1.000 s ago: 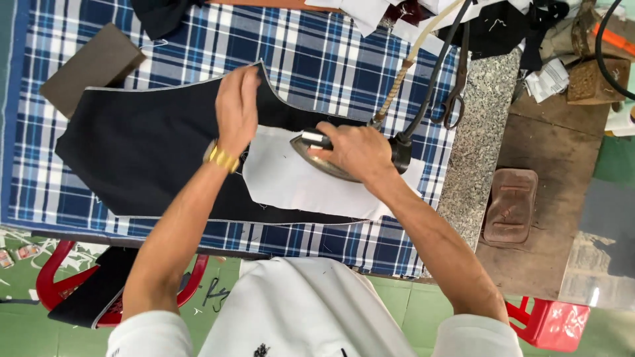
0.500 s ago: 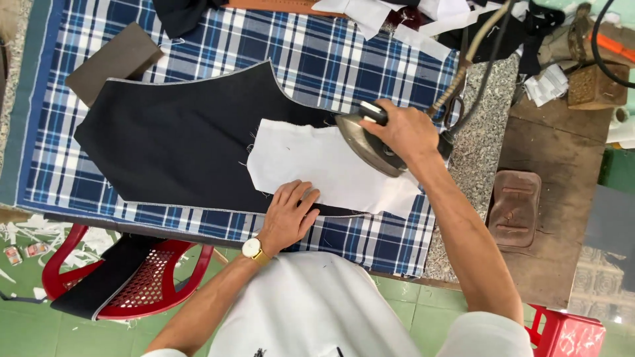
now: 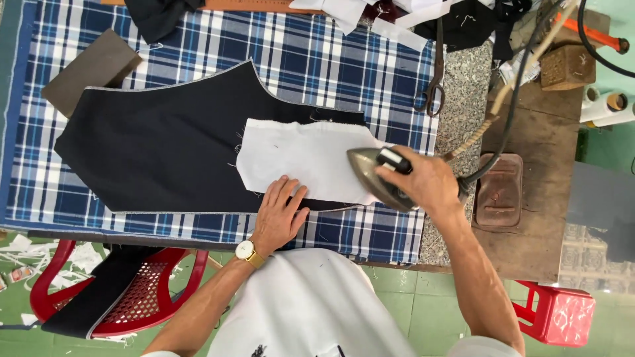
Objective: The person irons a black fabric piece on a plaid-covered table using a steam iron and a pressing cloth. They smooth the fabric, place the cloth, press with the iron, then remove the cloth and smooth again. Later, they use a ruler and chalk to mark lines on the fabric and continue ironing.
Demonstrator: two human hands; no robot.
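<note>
A dark navy fabric piece (image 3: 165, 142) lies flat on a blue plaid cloth (image 3: 317, 59) that covers the table. A white fabric patch (image 3: 297, 155) rests on its right part. My left hand (image 3: 279, 215), with a gold watch on the wrist, presses flat on the lower edge of the white patch and the dark fabric. My right hand (image 3: 423, 182) grips the handle of a metal iron (image 3: 370, 173), whose tip sits on the right end of the white patch. A cord runs from the iron up to the right.
Black scissors (image 3: 431, 92) lie at the plaid cloth's right edge. A brown iron rest (image 3: 499, 192) sits on the wooden side table. A grey-brown block (image 3: 89, 69) lies at the far left. A red plastic chair (image 3: 126, 291) and a red stool (image 3: 562, 314) stand below.
My left hand went from the dark fabric's top edge down to the white patch's lower edge. The iron was drawn off the patch to its right, and now rests on its right end.
</note>
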